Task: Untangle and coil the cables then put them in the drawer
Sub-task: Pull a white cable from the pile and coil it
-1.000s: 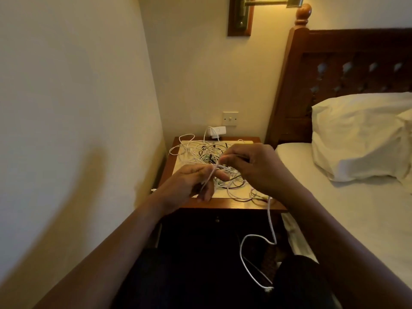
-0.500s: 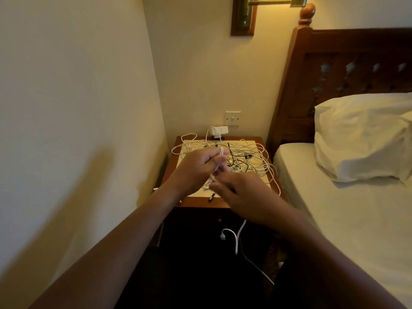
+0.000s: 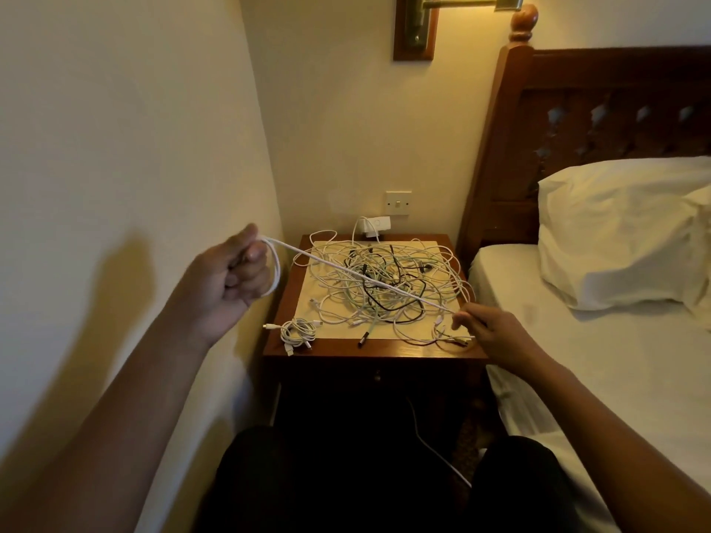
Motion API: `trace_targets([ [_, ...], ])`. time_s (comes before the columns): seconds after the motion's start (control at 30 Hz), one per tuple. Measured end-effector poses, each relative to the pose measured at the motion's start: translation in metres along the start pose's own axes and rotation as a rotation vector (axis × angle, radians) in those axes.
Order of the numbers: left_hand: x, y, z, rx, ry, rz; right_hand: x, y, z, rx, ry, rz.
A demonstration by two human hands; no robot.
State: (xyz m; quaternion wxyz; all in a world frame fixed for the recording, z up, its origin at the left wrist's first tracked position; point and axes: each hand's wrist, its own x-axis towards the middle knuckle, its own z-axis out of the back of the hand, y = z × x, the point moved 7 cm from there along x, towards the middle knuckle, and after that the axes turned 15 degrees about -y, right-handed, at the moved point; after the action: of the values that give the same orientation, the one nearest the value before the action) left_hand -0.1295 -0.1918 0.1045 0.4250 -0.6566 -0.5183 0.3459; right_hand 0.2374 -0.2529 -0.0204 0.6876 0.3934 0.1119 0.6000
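Both hands, bunched together over the pile 0.5 s ago, are now wide apart w/ one white cable (image 3: 365, 280) stretched taut between them, above the tangle (image 3: 388, 298) on the surface (image 3: 384, 350); left hand (image 3: 231, 278) fists a loop of it near the wall, right hand (image 3: 488, 332) pinches it at the front-right corner; a coiled bundle (image 3: 298, 330) lies front-left
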Motion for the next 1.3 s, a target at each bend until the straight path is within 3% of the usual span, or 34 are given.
trace_targets([
  [0.13,0.001,-0.011,0.0,-0.245,-0.027,0.009,-0.02,-0.052,-0.011,-0.152,0.056,-0.076],
  [0.37,-0.024,0.005,-0.041,-0.228,0.055,0.086,-0.046,-0.08,-0.014,-0.275,0.107,-0.148],
  [0.57,-0.08,0.007,-0.082,-0.026,0.138,0.169,-0.05,-0.103,-0.003,-0.274,-0.125,-0.365],
  [0.77,-0.081,0.022,-0.067,-0.026,0.109,0.213,-0.041,-0.094,0.02,-0.181,-0.391,-0.49],
  [0.83,-0.071,0.025,-0.057,-0.016,0.07,0.173,-0.04,-0.095,0.017,-0.22,-0.309,-0.48],
  [1.0,-0.051,0.049,-0.05,0.175,0.098,0.177,-0.055,-0.083,-0.019,-0.561,0.459,-0.314],
  [1.07,-0.049,0.064,-0.059,0.234,0.14,0.208,-0.05,-0.041,-0.018,-0.416,0.45,-0.209],
  [1.17,-0.048,0.08,-0.077,0.249,0.178,0.248,-0.041,0.052,-0.014,0.011,0.349,-0.038],
  [1.3,-0.044,0.076,-0.093,0.109,0.206,0.211,-0.048,0.125,-0.033,0.2,0.231,0.082],
])
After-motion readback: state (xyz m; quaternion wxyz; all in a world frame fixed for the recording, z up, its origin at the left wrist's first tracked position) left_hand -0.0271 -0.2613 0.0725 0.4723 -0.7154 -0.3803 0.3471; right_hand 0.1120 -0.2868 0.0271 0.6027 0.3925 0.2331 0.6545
